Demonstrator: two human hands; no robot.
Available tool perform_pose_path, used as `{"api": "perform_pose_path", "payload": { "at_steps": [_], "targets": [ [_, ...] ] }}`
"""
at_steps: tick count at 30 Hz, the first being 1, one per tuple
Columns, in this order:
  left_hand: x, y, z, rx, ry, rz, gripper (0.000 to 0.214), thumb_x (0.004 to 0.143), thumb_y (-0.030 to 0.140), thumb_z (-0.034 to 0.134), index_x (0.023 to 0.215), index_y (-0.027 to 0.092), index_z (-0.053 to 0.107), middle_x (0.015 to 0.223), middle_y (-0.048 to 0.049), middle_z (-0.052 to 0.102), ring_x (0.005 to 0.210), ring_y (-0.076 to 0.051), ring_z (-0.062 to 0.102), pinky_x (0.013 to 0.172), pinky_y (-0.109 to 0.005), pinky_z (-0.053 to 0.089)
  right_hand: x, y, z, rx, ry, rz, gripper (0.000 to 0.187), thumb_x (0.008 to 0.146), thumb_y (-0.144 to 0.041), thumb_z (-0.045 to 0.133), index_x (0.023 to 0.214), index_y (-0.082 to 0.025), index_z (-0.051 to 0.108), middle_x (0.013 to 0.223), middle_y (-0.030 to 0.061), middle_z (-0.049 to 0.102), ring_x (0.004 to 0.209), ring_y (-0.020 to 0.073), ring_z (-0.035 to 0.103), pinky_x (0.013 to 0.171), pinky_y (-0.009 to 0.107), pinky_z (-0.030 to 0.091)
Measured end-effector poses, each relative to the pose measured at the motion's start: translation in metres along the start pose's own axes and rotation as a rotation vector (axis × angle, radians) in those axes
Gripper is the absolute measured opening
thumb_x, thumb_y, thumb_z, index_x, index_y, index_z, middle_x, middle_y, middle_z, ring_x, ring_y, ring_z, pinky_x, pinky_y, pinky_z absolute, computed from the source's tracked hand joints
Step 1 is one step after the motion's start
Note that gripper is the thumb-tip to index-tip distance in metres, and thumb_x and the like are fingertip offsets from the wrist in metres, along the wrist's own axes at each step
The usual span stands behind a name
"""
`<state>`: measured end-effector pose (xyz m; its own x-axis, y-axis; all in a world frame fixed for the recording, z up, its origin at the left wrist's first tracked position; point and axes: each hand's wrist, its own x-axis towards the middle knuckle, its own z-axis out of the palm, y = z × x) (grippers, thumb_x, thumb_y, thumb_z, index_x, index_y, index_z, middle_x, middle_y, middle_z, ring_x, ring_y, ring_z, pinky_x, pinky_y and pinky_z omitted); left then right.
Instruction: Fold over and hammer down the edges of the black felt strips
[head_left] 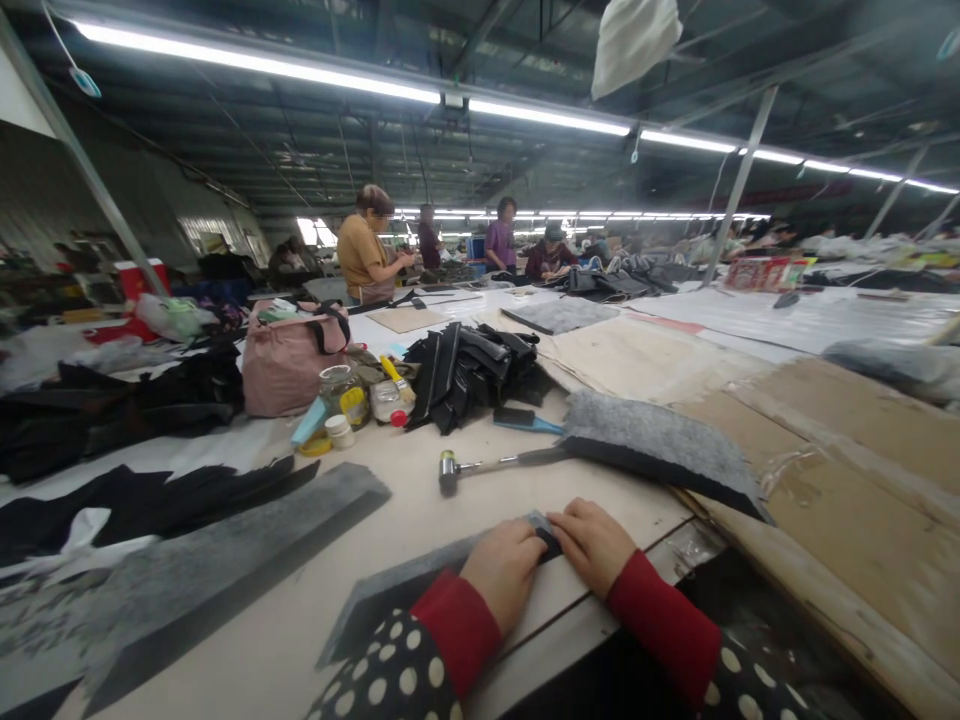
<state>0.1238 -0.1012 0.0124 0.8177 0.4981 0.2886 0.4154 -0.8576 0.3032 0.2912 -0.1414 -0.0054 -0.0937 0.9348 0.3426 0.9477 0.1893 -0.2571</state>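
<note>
Left hand (504,572): fingers curled over the right end of a grey-and-black strip (420,578). Right hand (596,545): fingertips at that same end; whether either pinches it cannot be told. Strip: flat on the worktop (300,580), its end between both hands, its length running leftward beyond the left. Beyond: one mallet (448,472), lying down; one blue-handled brush (546,427); one heap of black pieces (476,370); left of it, one pink bag (281,365).
</note>
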Motion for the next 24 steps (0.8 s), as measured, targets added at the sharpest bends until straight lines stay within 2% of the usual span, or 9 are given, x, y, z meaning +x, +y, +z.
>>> {"api": "perform_pose_path", "payload": {
  "at_steps": [6, 12, 17, 24],
  "targets": [
    [-0.001, 0.001, -0.002, 0.073, -0.057, -0.008, 0.022, 0.081, 0.014, 0.040, 0.094, 0.017, 0.058, 0.094, -0.0039, 0.057, 0.084, -0.017, 0.049, 0.078, -0.031, 0.043, 0.004, 0.007, -0.001, 0.211, -0.084, 0.042, 0.028, 0.082, -0.022, 0.039, 0.097, -0.018, 0.062, 0.077, 0.0060, 0.057, 0.076, 0.0153, 0.051, 0.072, 0.029, 0.041],
    [-0.001, 0.000, 0.001, 0.090, -0.054, -0.011, 0.023, 0.083, 0.015, 0.038, 0.097, 0.018, 0.056, 0.097, -0.0036, 0.055, 0.085, -0.016, 0.047, 0.079, -0.029, 0.043, 0.005, 0.008, -0.013, 0.448, -0.206, 0.177, 0.027, 0.079, -0.024, 0.042, 0.091, -0.016, 0.065, 0.085, 0.0051, 0.063, 0.080, 0.0156, 0.056, 0.077, 0.029, 0.042],
    [0.000, 0.001, 0.000, 0.110, -0.067, 0.011, 0.028, 0.083, 0.013, 0.036, 0.106, 0.017, 0.051, 0.107, -0.0035, 0.051, 0.090, -0.017, 0.045, 0.083, -0.030, 0.040, -0.001, 0.007, -0.019, 0.377, -0.195, 0.177, 0.027, 0.076, -0.022, 0.045, 0.094, -0.017, 0.064, 0.080, 0.0042, 0.062, 0.076, 0.0152, 0.055, 0.072, 0.028, 0.042],
    [0.001, 0.005, -0.001, 0.143, -0.126, -0.011, 0.035, 0.081, 0.012, 0.036, 0.114, 0.018, 0.044, 0.115, -0.0032, 0.047, 0.092, -0.019, 0.041, 0.082, -0.033, 0.039, -0.007, 0.004, -0.016, 0.222, -0.137, 0.131, 0.026, 0.074, -0.017, 0.046, 0.092, -0.019, 0.065, 0.066, 0.0020, 0.056, 0.065, 0.0125, 0.051, 0.061, 0.023, 0.040]
  ]
}}
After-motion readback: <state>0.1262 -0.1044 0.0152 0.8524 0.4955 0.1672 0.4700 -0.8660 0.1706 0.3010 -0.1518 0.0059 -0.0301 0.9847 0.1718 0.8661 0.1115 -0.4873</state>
